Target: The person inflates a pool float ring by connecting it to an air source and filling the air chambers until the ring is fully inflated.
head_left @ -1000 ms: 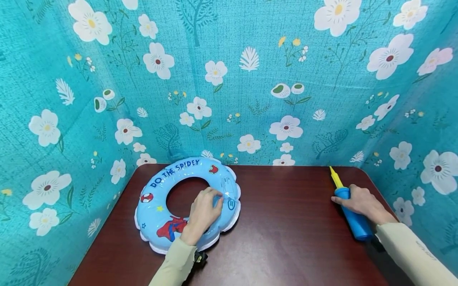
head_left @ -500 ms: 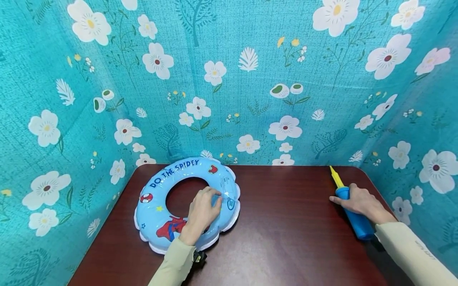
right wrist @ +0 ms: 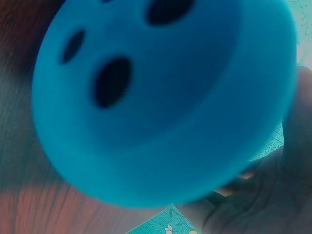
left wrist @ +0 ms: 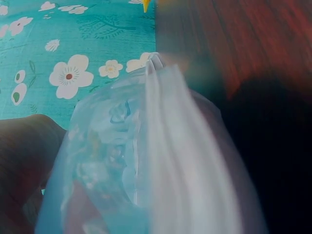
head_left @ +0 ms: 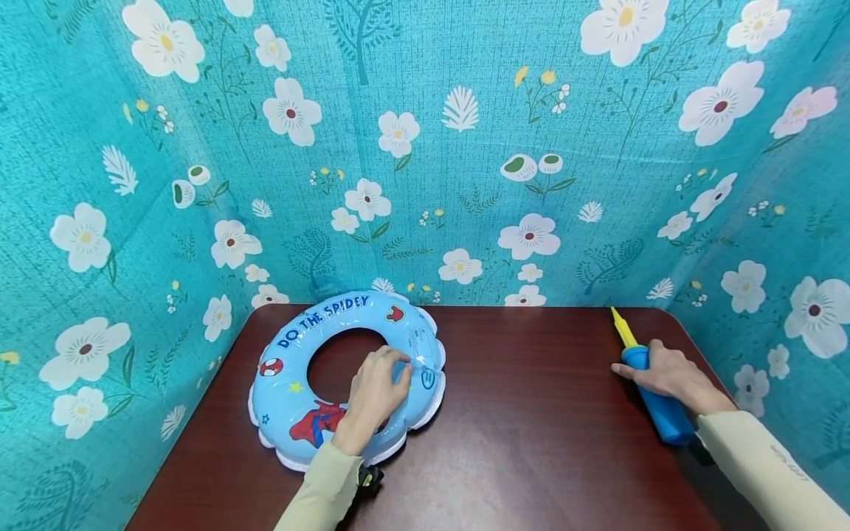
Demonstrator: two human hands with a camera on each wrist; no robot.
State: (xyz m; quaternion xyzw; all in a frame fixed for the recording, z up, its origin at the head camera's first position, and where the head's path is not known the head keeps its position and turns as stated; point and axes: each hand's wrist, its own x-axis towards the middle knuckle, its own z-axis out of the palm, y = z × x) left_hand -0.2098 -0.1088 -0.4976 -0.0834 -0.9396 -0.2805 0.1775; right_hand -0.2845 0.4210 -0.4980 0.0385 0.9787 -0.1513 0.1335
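A light blue inflatable swim ring [head_left: 282, 394] with a white scalloped edge lies at the table's left side in the head view. My left hand [head_left: 373, 394] reaches over its near right part, thumb and fingertips gripping the ring by the inner edge; what lies under the fingers is hidden. In the left wrist view, the clear blue ring [left wrist: 105, 170] and its white seam fill the middle. On the right, a blue hand air pump [head_left: 666, 424] with a yellow nozzle [head_left: 623, 329] points toward the back. My right hand [head_left: 674, 380] holds it near the nozzle end, thumb extended across.
The dark red-brown table [head_left: 518, 413] has a back edge against a teal flowered cloth [head_left: 465, 184]. More of this cloth rises along both sides. The pump's holed end [right wrist: 161, 102] looms large in the right wrist view.
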